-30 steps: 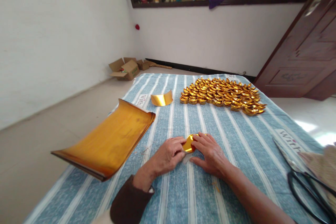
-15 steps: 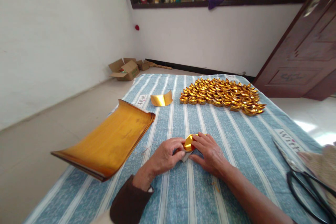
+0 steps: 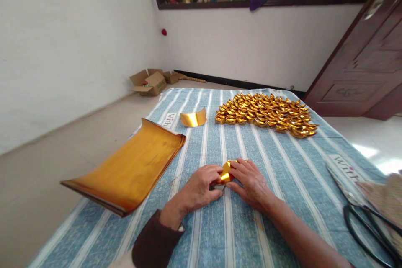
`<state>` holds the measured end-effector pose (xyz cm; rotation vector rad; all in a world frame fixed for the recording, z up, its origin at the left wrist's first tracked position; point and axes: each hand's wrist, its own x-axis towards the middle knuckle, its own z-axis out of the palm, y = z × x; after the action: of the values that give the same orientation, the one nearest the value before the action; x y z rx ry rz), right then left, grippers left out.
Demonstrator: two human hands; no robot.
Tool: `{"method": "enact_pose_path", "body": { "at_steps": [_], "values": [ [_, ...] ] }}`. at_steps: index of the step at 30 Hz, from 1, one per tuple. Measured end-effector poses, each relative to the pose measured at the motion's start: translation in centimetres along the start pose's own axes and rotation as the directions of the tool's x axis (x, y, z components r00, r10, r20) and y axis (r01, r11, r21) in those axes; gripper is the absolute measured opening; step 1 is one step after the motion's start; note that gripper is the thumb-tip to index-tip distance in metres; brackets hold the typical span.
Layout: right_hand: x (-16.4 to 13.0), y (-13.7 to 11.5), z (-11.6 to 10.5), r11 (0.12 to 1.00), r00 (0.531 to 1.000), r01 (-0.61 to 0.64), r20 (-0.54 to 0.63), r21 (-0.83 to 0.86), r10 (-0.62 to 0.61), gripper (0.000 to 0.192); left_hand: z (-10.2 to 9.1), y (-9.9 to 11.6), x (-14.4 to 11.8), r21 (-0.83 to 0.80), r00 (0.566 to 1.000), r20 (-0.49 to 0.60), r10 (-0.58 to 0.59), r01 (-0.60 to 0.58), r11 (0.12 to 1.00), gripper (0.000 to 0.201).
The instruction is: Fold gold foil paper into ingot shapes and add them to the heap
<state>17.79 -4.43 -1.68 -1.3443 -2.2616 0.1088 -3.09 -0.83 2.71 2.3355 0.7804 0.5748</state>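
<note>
Gold foil piece (image 3: 226,172) between both hands (image 3: 230,184)

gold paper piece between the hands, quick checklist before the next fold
1. Both hands on the gold paper piece: ok, left hand and right hand pinch it.
2. Piece resting on the striped cloth: ok.
3. Crease alignment: cannot tell, fingers cover it.
4. Stack of gold sheets within reach at left: ok, though it overhangs the edge.
5. Folded gold ingots clear of the hands: ok.
6. Scissors away from the hands: ok.
</note>
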Motion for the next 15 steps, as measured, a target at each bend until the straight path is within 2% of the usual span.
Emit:
{"method": "enact_pose_path", "body": {
  "at_steps": [6, 15],
  "values": [
    [-0.1, 0.2, 0.3, 1.000, 1.000, 0.004, 0.006, -0.023, -0.004, 0.021, -0.1, 0.0, -0.2, 0.045, 0.998, 0.066, -0.004, 0.001, 0.999, 0.014],
    [0.0, 0.0, -0.1, 1.000, 1.000, 0.004, -0.010, 0.011, -0.004, 0.024, 0.5, -1.2, -0.5, 0.053, 1.000, -0.002, 0.020, -0.020, 0.998, 0.012]
  ]
}}
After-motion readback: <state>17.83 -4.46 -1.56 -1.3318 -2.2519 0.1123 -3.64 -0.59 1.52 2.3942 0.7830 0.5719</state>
